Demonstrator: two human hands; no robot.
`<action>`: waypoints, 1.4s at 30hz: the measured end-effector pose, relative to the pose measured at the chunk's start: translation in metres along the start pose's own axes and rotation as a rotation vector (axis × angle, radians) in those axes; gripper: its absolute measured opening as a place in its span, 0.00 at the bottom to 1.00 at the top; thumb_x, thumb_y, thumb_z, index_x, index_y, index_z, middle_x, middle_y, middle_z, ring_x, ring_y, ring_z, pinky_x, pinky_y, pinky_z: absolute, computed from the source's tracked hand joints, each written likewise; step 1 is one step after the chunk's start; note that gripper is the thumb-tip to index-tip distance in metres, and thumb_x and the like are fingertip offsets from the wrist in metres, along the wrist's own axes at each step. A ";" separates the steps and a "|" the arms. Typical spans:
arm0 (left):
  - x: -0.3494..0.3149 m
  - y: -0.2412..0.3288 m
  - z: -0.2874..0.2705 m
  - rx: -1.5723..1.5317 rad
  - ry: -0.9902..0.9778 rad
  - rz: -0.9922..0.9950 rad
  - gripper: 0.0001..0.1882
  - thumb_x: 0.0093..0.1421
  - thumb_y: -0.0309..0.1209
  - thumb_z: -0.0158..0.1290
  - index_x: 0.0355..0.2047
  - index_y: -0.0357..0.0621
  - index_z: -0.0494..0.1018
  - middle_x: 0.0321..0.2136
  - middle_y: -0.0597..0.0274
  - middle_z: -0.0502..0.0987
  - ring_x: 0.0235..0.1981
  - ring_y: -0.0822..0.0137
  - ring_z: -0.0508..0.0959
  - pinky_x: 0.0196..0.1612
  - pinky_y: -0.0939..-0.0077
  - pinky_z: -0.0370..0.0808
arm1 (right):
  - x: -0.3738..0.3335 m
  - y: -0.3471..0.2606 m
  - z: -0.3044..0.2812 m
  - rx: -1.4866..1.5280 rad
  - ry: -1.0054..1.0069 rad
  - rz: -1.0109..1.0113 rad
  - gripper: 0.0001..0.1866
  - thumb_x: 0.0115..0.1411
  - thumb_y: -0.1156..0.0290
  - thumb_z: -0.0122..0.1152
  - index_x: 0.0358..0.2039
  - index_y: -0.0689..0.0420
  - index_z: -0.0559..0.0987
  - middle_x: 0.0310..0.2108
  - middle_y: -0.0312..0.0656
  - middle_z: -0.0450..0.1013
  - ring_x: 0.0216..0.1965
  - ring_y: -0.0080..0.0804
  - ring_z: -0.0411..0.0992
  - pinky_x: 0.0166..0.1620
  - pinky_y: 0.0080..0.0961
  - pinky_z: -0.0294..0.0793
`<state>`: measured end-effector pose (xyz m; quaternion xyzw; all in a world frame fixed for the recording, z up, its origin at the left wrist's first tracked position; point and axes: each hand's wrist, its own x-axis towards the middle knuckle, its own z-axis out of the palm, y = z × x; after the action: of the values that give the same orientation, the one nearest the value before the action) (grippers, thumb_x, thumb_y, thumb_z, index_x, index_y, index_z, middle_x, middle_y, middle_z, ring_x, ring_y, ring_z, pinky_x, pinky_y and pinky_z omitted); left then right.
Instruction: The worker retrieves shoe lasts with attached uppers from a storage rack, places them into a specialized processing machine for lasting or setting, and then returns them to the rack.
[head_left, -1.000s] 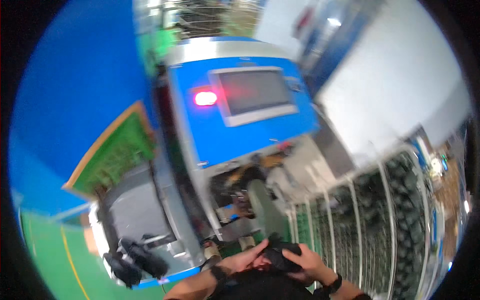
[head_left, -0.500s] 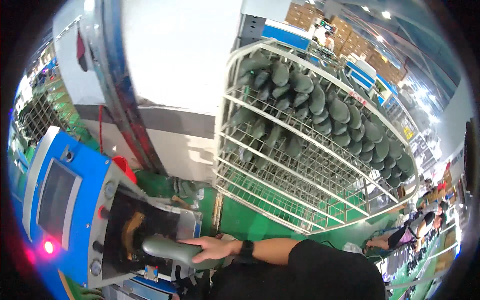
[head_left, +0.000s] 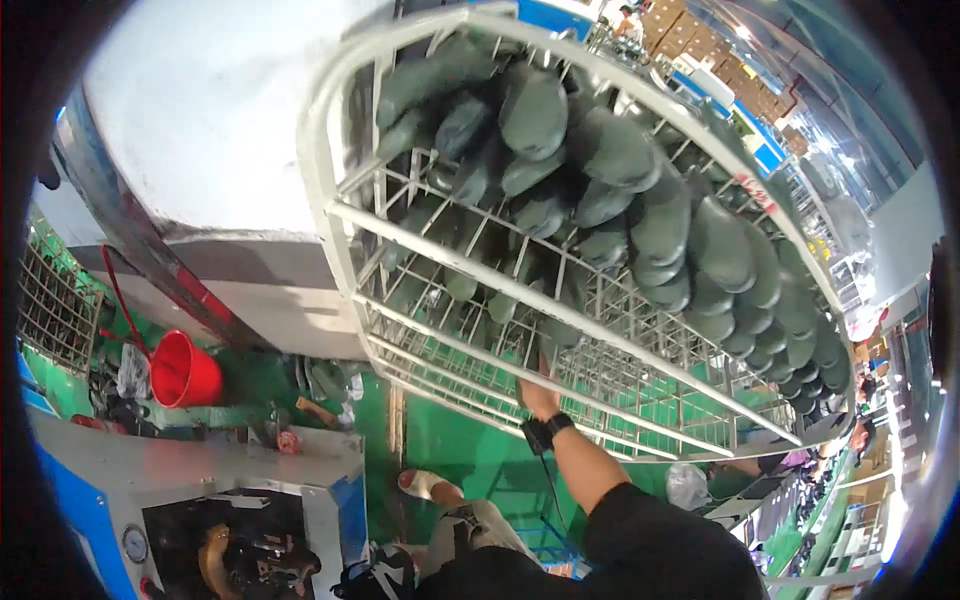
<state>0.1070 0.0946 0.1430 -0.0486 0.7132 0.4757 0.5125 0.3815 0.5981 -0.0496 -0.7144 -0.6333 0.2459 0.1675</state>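
Observation:
My right hand (head_left: 541, 398), with a black band on the wrist, reaches up into the lower part of a white wire rack (head_left: 600, 345). Its fingers appear closed round the lower end of a dark grey-green shoe (head_left: 562, 318); rack bars and blur partly hide the grip. Beside that shoe hang a few similar ones. Along the upper tier, many rounded grey-green shoes (head_left: 535, 115) hang close together. My left hand is not in view.
A machine (head_left: 230, 472) with a dark open cavity stands at the lower left. Behind it, a red bucket (head_left: 187, 370) sits on the green floor (head_left: 470, 425) near a pillar (head_left: 150, 240). A clear plastic bag (head_left: 687, 486) lies beyond my arm.
My right hand has moved from above the machine's cavity, where it held a grey-green shoe, to the rack. The view has swung right and come closer to the rack.

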 end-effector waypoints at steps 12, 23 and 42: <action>-0.037 -0.089 -0.064 0.182 0.242 0.218 0.18 0.66 0.33 0.58 0.51 0.33 0.76 0.49 0.50 0.79 0.49 0.54 0.78 0.51 0.58 0.77 | 0.083 0.048 0.040 0.132 -0.008 -0.252 0.36 0.67 0.53 0.57 0.67 0.64 0.65 0.59 0.61 0.70 0.62 0.53 0.67 0.64 0.45 0.66; -0.184 -0.234 -0.149 -0.490 0.832 0.325 0.24 0.53 0.33 0.68 0.48 0.34 0.76 0.57 0.49 0.74 0.47 0.62 0.78 0.49 0.70 0.75 | -0.198 -0.150 0.088 0.035 -0.865 -0.661 0.21 0.66 0.67 0.62 0.56 0.63 0.78 0.46 0.53 0.79 0.49 0.39 0.78 0.51 0.30 0.75; -0.194 -0.364 -0.131 0.447 1.250 -0.088 0.15 0.52 0.46 0.64 0.30 0.49 0.83 0.34 0.56 0.80 0.45 0.52 0.78 0.47 0.54 0.73 | -0.425 -0.261 0.080 -0.468 -1.382 -1.437 0.24 0.62 0.68 0.63 0.57 0.65 0.77 0.46 0.54 0.80 0.46 0.44 0.80 0.50 0.35 0.78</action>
<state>0.3109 -0.2798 0.0680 -0.2370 0.9550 0.1773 0.0193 0.0890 0.2095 0.0877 0.1173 -0.9020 0.3159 -0.2700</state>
